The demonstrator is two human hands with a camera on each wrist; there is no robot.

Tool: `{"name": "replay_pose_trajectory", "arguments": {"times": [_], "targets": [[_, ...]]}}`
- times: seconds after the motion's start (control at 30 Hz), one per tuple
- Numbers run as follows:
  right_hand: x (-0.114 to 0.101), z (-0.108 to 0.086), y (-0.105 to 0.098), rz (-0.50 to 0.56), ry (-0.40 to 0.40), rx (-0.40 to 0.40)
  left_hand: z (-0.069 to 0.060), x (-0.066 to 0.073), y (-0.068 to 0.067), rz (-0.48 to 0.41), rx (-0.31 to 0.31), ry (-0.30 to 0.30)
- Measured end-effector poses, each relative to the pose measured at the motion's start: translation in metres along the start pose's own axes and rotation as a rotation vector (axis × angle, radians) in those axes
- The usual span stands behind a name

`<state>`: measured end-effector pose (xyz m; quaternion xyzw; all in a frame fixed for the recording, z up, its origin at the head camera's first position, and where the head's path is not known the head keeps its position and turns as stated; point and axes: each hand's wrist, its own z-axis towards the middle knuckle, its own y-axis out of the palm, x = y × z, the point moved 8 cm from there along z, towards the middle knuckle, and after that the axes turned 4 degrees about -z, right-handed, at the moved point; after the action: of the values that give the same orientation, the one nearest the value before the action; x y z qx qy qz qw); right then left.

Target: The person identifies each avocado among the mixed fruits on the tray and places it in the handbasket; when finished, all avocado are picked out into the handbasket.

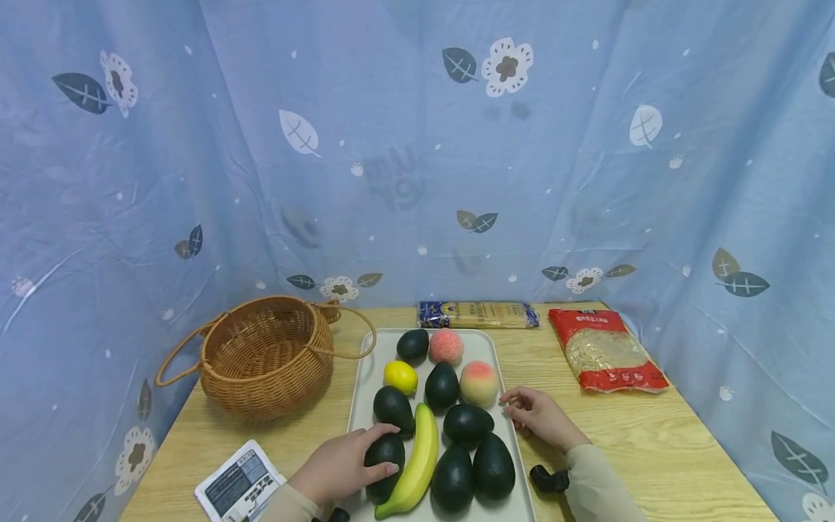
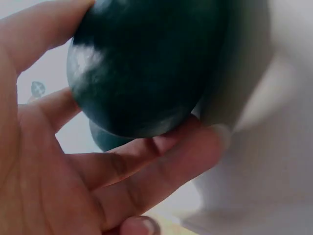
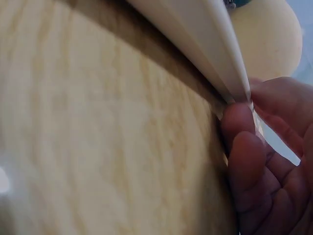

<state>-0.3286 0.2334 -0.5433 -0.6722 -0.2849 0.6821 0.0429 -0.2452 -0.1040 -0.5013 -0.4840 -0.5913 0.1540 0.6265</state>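
My left hand (image 1: pixel 338 464) grips a dark green avocado (image 1: pixel 386 454) at the near left of a white tray (image 1: pixel 478 346), thumb on one side and fingers on the other. The left wrist view shows that avocado (image 2: pixel 142 63) between the fingers and thumb. A banana (image 1: pixel 424 457) lies right beside it. At the tray's right side my right hand (image 1: pixel 541 415) pinches the rim (image 3: pixel 215 54), close to a pale peach (image 1: pixel 479 384). Several more avocados (image 1: pixel 493 466), a lemon (image 1: pixel 401 377) and a pink round fruit (image 1: pixel 446 346) sit on the tray.
A wicker basket (image 1: pixel 267 377) with side handles stands left of the tray. A white labelled packet (image 1: pixel 239 482) lies at the near left. Behind the tray is a noodle pack (image 1: pixel 479 315); a red bag (image 1: pixel 607 350) lies at the right. A blue curtain (image 1: pixel 417 145) closes the back.
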Motion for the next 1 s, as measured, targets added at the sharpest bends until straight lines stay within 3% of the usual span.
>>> {"name": "replay_pose_trajectory", "arguments": {"times": [0.23,0.47,0.77,1.0], "targets": [[0.007,0.002,-0.001,-0.049,0.026,0.037,-0.007,0.003,-0.015,0.040,0.118,0.025],[0.008,0.002,-0.002,-0.050,0.033,0.054,-0.009,0.000,-0.045,-0.090,0.188,-0.010],[0.008,0.003,-0.001,-0.023,0.038,0.054,-0.018,0.004,-0.101,-0.123,0.316,-0.018],[0.008,0.002,-0.002,-0.019,0.033,0.056,-0.026,0.001,-0.150,-0.083,0.395,0.031]]}}
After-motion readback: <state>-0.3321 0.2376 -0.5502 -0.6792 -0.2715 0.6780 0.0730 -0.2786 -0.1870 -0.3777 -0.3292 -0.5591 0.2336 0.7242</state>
